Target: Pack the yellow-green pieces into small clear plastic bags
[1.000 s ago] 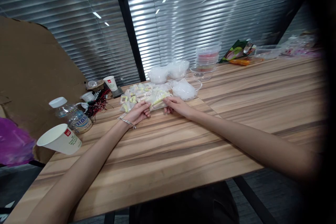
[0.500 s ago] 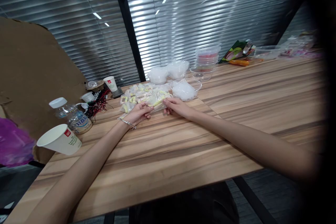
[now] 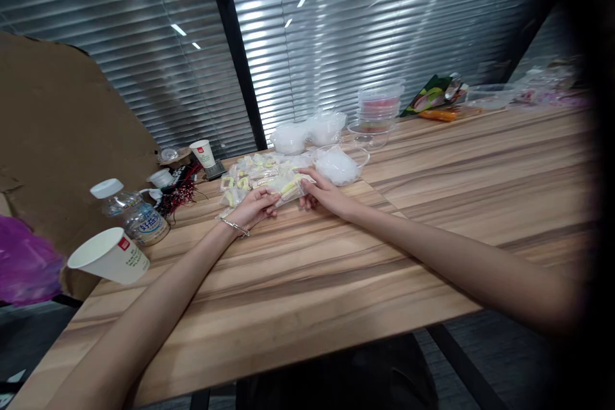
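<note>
Between my hands is a small clear plastic bag (image 3: 291,189) with a yellow item inside; its exact kind is too small to tell. My left hand (image 3: 257,207), with a silver bracelet at the wrist, pinches the bag's near left end. At its right end, my right hand (image 3: 321,192) has the thumb and fingers around the edge, the index finger lifted along the top. Just behind lies a pile of similar clear bags (image 3: 250,173) with yellow and pale contents. A clear bowl (image 3: 339,165) holding a white, filmy mass stands beyond my right hand.
At the left are a paper cup (image 3: 113,256), a plastic bottle (image 3: 144,218) and a red-black tangle of strands (image 3: 180,195). Stacked clear tubs (image 3: 379,102) stand at the back, near a green packet (image 3: 432,95). Window blinds rise behind the wooden table (image 3: 336,295).
My right index finger has lifted and stretched out over the bag's top, and more of the bag's right end shows. My left hand stays nearly in place.
</note>
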Demonstrator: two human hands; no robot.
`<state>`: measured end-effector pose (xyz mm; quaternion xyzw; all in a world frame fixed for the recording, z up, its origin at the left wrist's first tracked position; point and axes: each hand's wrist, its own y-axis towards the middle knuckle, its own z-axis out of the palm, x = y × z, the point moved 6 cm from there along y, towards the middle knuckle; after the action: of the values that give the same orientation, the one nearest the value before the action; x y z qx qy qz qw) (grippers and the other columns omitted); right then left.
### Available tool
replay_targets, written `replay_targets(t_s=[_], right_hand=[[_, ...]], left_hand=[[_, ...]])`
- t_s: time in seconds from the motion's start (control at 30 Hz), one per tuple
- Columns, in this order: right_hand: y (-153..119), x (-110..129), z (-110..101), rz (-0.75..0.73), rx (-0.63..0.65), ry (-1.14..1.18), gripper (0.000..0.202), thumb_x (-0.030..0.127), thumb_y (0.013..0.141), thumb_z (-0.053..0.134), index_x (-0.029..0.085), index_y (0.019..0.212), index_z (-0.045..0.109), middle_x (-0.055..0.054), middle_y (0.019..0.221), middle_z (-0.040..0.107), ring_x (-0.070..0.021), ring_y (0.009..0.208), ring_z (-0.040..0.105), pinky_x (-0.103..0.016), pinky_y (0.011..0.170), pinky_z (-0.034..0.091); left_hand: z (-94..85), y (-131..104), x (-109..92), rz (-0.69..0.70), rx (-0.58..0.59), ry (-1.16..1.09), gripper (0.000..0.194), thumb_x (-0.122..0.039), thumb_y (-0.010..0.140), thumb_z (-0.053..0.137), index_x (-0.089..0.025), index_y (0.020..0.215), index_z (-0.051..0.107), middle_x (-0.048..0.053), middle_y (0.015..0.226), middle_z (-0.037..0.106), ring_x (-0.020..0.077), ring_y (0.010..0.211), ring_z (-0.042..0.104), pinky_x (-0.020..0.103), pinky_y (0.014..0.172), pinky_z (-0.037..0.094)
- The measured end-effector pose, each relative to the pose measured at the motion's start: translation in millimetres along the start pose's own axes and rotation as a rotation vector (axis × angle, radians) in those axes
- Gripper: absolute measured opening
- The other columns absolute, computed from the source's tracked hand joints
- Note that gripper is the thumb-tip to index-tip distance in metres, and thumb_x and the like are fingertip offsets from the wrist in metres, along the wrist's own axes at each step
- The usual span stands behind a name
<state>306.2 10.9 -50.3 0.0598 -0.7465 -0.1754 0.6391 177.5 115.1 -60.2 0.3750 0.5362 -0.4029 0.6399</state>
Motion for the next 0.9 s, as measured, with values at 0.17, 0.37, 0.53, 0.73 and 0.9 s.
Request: replay_targets(t_s=[0.17,0.37,0.53,0.73,0.9], right_hand=[[-1.5,4.6,-1.2,-0.049,-0.008,0.016,0.050,0.040,0.093,0.040,0.028,0.140,0.028,0.003,0.064,0.060,-0.0127,0.059,0.056,-0.023,0.057,0.045],[1.0,-2.1,-0.2,-0.036,0.060,0.006,0.043,0.035,0.092,0.040,0.021,0.133,0.044,-0.001,0.070,0.061,-0.0131,0.063,0.055,-0.025,0.060,0.046],[1.3,0.6,-3.5,-0.055,-0.005,-0.066,0.039,0.030,0.088,0.045,0.019,0.125,0.052,-0.003,0.081,0.060,-0.0119,0.064,0.053,-0.026,0.063,0.045],[1.5,6.3,-4.4,-0.139,-0.038,-0.256,0.041,0.027,0.081,0.056,0.020,0.121,0.056,-0.006,0.111,0.058,-0.0139,0.078,0.054,-0.026,0.068,0.046],[3.3,3.2,-3.2,-0.133,-0.013,-0.206,0.040,0.040,0.085,0.053,0.019,0.119,0.055,-0.005,0.095,0.061,-0.0141,0.074,0.055,-0.026,0.065,0.047]], left_hand=[[-4.4,1.8,2.5,-0.007,-0.027,-0.055,0.025,-0.028,0.073,0.072,-0.013,0.081,0.053,-0.004,0.061,0.046,0.0056,0.051,0.043,0.025,0.058,0.048],[-11.7,5.0,7.7,-0.010,-0.048,-0.123,0.023,-0.031,0.078,0.068,-0.015,0.081,0.052,-0.006,0.053,0.039,0.0086,0.051,0.045,0.028,0.060,0.050],[-10.0,5.9,7.7,-0.027,-0.023,-0.153,0.022,-0.032,0.079,0.066,-0.014,0.079,0.054,-0.004,0.053,0.042,0.0102,0.054,0.049,0.030,0.065,0.052],[-7.8,4.9,5.5,-0.042,-0.057,-0.184,0.020,-0.030,0.078,0.066,-0.013,0.082,0.056,-0.002,0.056,0.047,0.0117,0.057,0.052,0.033,0.069,0.052],[-8.3,4.0,3.6,-0.045,-0.084,-0.178,0.021,-0.032,0.080,0.062,-0.016,0.091,0.055,-0.001,0.060,0.051,0.0123,0.059,0.054,0.034,0.071,0.053]])
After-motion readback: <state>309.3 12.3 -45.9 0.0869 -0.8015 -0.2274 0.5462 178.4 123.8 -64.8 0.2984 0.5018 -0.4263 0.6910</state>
